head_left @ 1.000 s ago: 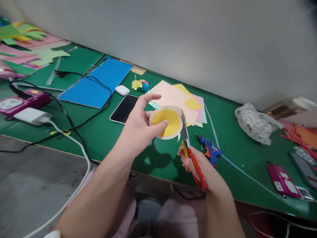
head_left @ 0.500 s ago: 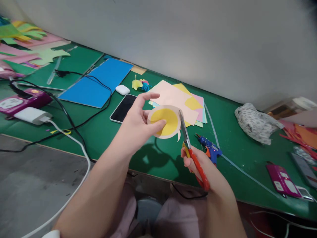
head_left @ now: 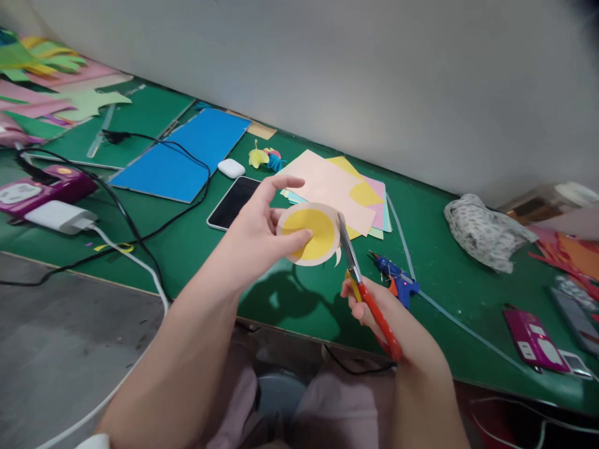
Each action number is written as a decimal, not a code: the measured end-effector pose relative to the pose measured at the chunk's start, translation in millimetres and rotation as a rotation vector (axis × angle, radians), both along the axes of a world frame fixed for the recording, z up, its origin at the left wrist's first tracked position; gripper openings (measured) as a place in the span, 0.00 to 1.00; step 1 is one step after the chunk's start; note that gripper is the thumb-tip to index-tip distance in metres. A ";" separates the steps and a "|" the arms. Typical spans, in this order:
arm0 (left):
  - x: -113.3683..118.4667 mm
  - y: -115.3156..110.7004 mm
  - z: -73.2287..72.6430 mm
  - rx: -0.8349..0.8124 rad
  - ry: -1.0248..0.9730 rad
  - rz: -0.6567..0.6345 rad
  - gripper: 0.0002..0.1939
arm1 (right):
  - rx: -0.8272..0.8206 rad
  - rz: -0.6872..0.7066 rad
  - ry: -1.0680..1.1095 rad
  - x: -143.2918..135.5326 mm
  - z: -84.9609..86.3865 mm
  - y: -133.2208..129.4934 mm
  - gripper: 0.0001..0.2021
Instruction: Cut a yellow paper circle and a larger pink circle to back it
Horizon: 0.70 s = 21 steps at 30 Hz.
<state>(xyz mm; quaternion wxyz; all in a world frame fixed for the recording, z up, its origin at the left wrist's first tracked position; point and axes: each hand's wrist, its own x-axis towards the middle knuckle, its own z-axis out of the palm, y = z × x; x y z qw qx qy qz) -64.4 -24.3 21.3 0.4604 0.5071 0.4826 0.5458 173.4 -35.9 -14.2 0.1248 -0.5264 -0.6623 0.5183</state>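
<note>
Between thumb and fingers, my left hand [head_left: 271, 221] pinches a round paper piece: a yellow paper circle [head_left: 318, 240] lying on a slightly larger pale pink disc [head_left: 301, 260]. My right hand [head_left: 381, 305] is wrapped round the red handles of a pair of scissors [head_left: 352, 252]. The blades point up and touch or nearly touch the disc's right edge. A thin curled pale strip [head_left: 337, 256] hangs at that edge. Both hands are above the green table, and behind them lies a stack of coloured paper [head_left: 318, 178].
A blue glue gun [head_left: 397, 280] lies just right of my right hand. Near my left hand are a phone [head_left: 229, 209] and a white earbud case [head_left: 231, 168]. A blue board [head_left: 187, 156], cables and a purple power strip [head_left: 51, 187] are at left. A crumpled cloth [head_left: 484, 231] lies at right.
The paper disc has dropped slightly and tilted a little in my left hand. The scissors have shifted slightly down and stay at its right edge.
</note>
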 end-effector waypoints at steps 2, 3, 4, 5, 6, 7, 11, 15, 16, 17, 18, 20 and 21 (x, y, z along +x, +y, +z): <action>-0.4 -0.8 0.8 -0.010 0.015 -0.022 0.31 | -0.005 -0.004 0.012 0.0 -1.3 -0.4 0.14; -0.4 -1.1 1.1 -0.014 0.022 -0.028 0.31 | -0.005 -0.007 0.011 -0.1 -2.5 -0.4 0.15; -0.3 -1.3 1.4 -0.017 0.024 -0.033 0.30 | -0.007 -0.010 0.010 -0.3 -3.7 -0.4 0.15; 0.0 -1.4 1.6 -0.018 0.023 -0.036 0.30 | -0.007 -0.010 0.012 -0.5 -4.8 -0.3 0.15; 0.3 -1.5 1.7 -0.020 0.021 -0.041 0.30 | -0.005 -0.009 0.017 -0.8 -5.6 -0.2 0.15; 0.8 -1.5 1.7 -0.019 0.017 -0.043 0.30 | -0.001 -0.008 0.022 -1.1 -6.1 -0.2 0.15; 2.1 -1.6 1.1 -0.014 0.010 -0.038 0.29 | 0.015 -0.006 0.011 -1.9 -5.1 -0.2 0.17; 1.3 -1.6 0.7 -0.017 0.018 -0.043 0.30 | 0.045 -0.001 0.001 -0.7 -4.0 -0.2 0.19; 0.9 -1.6 0.8 -0.019 0.019 -0.048 0.30 | 0.048 -0.001 0.001 -0.2 -3.7 -0.1 0.19; 0.5 -1.6 1.0 -0.020 0.020 -0.053 0.30 | 0.051 -0.001 0.003 0.2 -3.3 0.0 0.19; 0.0 -1.5 1.3 -0.024 0.021 -0.059 0.30 | 0.051 -0.001 0.005 0.6 -2.6 0.2 0.19; -1.1 -1.4 2.0 -0.036 0.028 -0.069 0.30 | 0.043 0.008 0.007 0.9 -0.6 0.7 0.19; -1.6 -1.4 2.3 -0.040 0.032 -0.075 0.30 | 0.039 0.012 0.003 0.9 0.7 0.9 0.19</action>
